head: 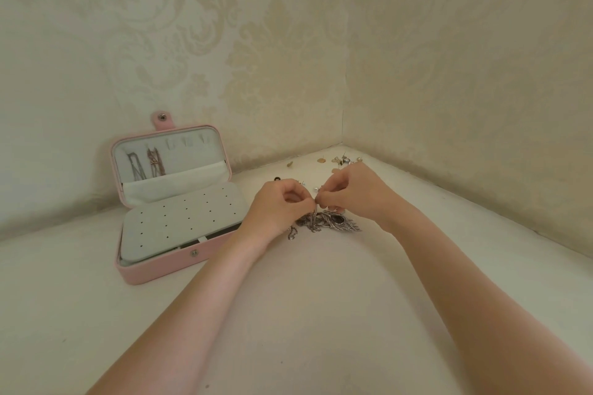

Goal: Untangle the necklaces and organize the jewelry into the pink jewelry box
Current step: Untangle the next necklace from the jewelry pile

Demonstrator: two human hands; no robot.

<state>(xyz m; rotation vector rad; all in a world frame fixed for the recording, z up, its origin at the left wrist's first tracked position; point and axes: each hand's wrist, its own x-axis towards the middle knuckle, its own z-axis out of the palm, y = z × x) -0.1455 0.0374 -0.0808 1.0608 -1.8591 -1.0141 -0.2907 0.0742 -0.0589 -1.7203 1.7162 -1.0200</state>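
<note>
While both forearms reach in from the near edge, the left hand (pixel 282 202) and right hand (pixel 349 191) meet fingertip to fingertip just right of the box (pixel 160 269), each with fingers curled and pinching a thin bit of chain between thumb and forefinger. What they pinch belongs to the tangle (pixel 327 223), a silvery heap of necklaces lying on the white surface (pixel 321 314) directly under the hands; a short length of it rises to the pinch. The heap's long axis runs roughly left to right, away from the box, and its leaf-like pendants fan toward the right. A loose chain end trails from its left side toward the near edge.

The box stands open, its long axis running left to right, its lid (pixel 167 157) tipped back against the wall behind it with the snap tab pointing up. Two chains (pixel 146 163) hang straight down inside the lid, on its left half. The box's lower half shows a grey pad with rows of small holes.

Beyond the hands, farther right of the box in the corner, small earrings (pixel 343 160) lie scattered.
</note>
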